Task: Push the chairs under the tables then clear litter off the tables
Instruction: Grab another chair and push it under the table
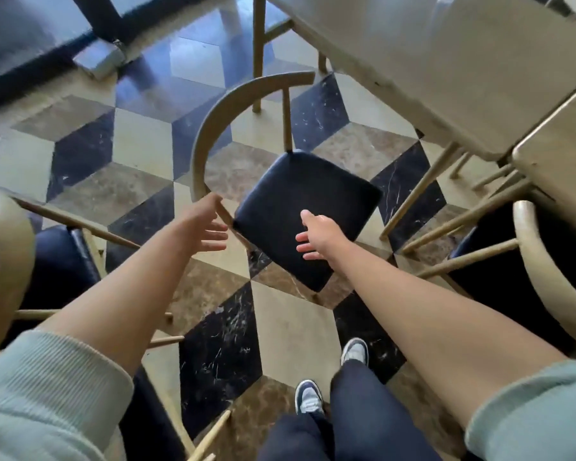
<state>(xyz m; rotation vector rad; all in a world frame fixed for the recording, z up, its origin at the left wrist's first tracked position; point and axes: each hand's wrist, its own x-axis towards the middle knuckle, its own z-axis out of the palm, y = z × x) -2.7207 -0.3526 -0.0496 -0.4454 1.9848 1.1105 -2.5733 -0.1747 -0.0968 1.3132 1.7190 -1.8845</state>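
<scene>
A wooden chair [308, 207] with a dark padded seat and a curved backrest stands on the floor, out from the table [446, 78] at the upper right. My left hand [205, 224] is open with its fingers spread, touching the near end of the curved backrest. My right hand [316, 236] is open above the near edge of the seat, holding nothing. No litter shows on the visible part of the table top.
A second table [559, 161] sits at the right edge with a chair [542, 261] tucked beside it. Another chair [20, 261] stands close on my left. The floor is patterned tile [140, 151]. My feet [330, 377] are below the chair.
</scene>
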